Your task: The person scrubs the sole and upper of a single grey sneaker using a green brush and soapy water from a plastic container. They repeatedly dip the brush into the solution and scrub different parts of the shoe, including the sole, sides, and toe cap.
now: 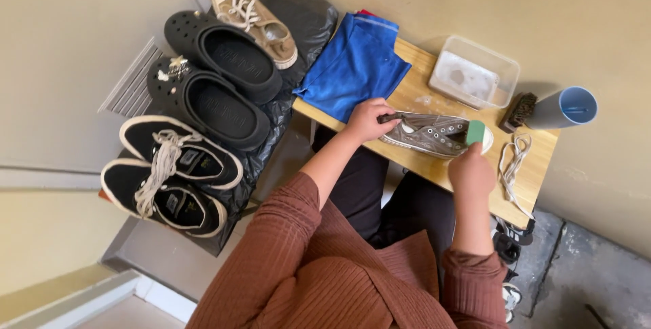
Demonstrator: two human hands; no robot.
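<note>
A grey lace-less canvas sneaker (430,133) lies on its side on a small wooden table (536,166). My left hand (368,119) grips the sneaker's heel end and holds it down. My right hand (470,169) holds a green sponge (476,132) pressed against the toe end of the sneaker. Both arms wear rust-brown ribbed sleeves.
On the table: a blue cloth (352,64), a clear plastic tub (475,73) with whitish water, a brush (519,110), a blue cup (566,107), white laces (514,163). Left, on black plastic (305,17): a tan sneaker (254,20), black clogs (217,74), black sneakers (169,173).
</note>
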